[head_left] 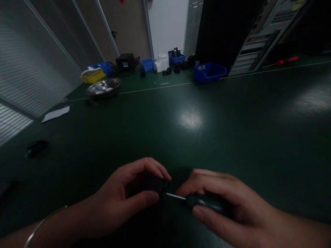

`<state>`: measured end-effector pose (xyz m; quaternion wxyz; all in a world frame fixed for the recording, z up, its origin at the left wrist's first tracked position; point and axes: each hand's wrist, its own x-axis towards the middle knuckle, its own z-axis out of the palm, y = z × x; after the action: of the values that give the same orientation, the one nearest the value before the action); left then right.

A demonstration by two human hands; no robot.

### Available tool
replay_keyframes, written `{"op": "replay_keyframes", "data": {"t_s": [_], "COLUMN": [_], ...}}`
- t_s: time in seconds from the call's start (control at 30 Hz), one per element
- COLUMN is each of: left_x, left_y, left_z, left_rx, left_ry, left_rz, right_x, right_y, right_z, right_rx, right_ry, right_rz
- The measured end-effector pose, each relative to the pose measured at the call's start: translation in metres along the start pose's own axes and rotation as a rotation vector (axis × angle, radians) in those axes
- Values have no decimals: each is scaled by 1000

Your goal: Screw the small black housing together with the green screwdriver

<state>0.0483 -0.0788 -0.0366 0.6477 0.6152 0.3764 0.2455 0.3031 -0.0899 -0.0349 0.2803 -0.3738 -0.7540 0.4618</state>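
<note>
My left hand is curled round a small black part, with the thumb under it and the fingers over the top. My right hand grips a screwdriver by its dark handle. The thin metal shaft points left and its tip meets the black part. Both hands rest low over the dark green table, close to its near edge. A thin bracelet circles my left wrist.
At the far edge stand a metal bowl, a yellow bin, several blue bins, a black box and a white device. A white paper and a small dark object lie at left. A red-handled tool lies far right.
</note>
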Motion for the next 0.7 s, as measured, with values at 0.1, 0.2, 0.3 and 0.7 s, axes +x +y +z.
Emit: {"op": "replay_keyframes", "data": {"t_s": [0.1,0.2,0.3,0.7], "left_x": [1,1,1,1], "left_y": [1,1,0,0], "left_z": [3,5,5,5], "left_rx": [-95,-122,-83,-100], "left_ry": [9,32,68,131], "left_rz": [32,63,84,-14], "right_x": [3,1,0,8], "right_y": [1,2,-2,-8], "right_z": [1,2,2,3], "right_rx": [8,4,-25,-54], "right_ry": [-2,-1,46,79], "right_rz": [0,0,21,-5]}}
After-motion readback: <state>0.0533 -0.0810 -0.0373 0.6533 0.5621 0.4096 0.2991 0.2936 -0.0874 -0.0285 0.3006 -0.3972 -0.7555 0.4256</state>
